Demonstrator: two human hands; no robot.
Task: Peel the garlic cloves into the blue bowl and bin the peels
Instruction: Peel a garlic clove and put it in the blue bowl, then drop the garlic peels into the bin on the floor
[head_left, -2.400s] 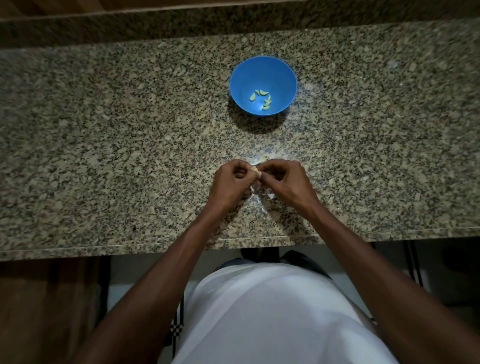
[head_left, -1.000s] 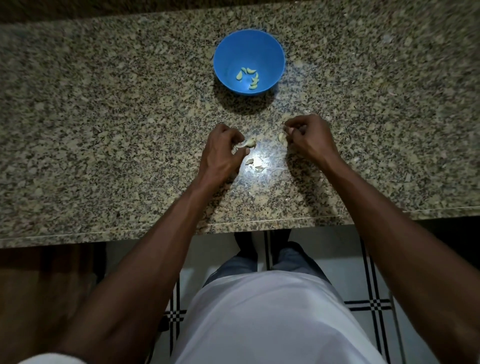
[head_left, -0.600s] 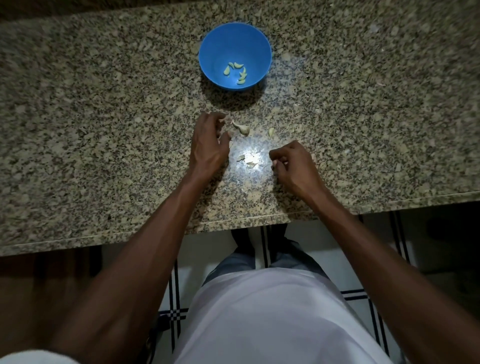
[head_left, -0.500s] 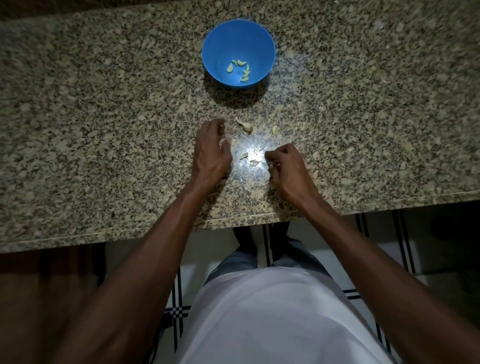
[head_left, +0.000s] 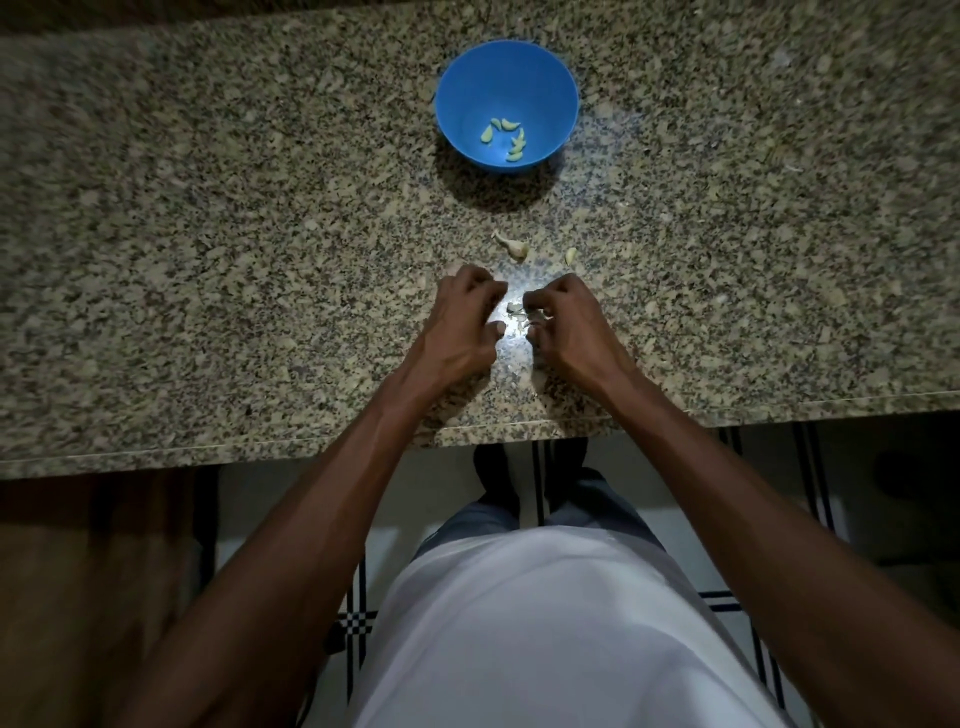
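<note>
A: Near the counter (head_left: 156, 260) front edge, I'm seeing both hands curled over peel scraps (head_left: 514, 307). Left hand (head_left: 460, 325) and right hand (head_left: 563, 330): can't tell if they're actually pinching anything.

B: I'm suggesting sweeping the scraps tog. w/ fingertips before lifting. Past them, an unpeeled clove (head_left: 514, 247) is lying mid-counter, and the blue bowl (head_left: 506, 67) w/ peeled cloves (head_left: 506, 137) is sitting toward the back edge.

A speckled granite countertop (head_left: 208, 234) fills the upper half of the frame. A blue bowl (head_left: 550, 88) is set on it at upper centre. Below the bowl, an unpeeled garlic clove (head_left: 514, 247) and a smaller clove (head_left: 570, 255) are seen, with peel scraps (head_left: 515, 308) near the centre.
</note>
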